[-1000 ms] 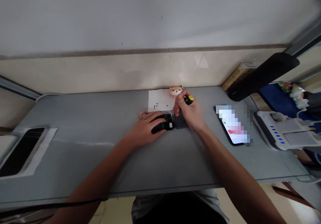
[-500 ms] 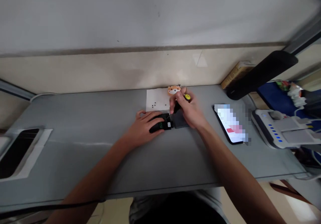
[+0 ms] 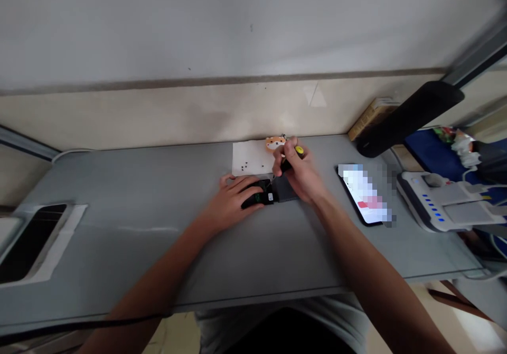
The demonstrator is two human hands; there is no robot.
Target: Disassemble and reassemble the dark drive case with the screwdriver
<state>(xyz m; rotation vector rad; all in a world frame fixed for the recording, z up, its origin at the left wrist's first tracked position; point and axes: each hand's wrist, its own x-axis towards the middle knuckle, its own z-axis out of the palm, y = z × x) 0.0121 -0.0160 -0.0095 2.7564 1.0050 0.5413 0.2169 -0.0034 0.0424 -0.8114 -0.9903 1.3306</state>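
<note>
My left hand (image 3: 232, 204) holds a black device (image 3: 266, 197) flat on the grey table, its fingers over and around the device's left part. The fingers of my right hand (image 3: 299, 171) are wrapped round a screwdriver with a black and yellow handle (image 3: 300, 152). Its thin shaft slants down to the device's upper edge; the exact contact of the tip is too small to tell. A dark flat piece (image 3: 285, 190) lies against the device's right side, partly under my right hand. Behind them is a white paper (image 3: 251, 156) with several tiny dark bits and an orange-and-white animal-face item (image 3: 274, 143).
A lit phone (image 3: 362, 195) lies on the right, beside a white power strip (image 3: 425, 201). Further back are a black cylinder (image 3: 410, 119) and a box (image 3: 372, 119). At the far left, a dark phone (image 3: 34, 243) rests on white paper. A black cable crosses the lower left.
The view has shifted slightly. My right hand and the screwdriver have tilted a little, while my left hand keeps its hold on the device.
</note>
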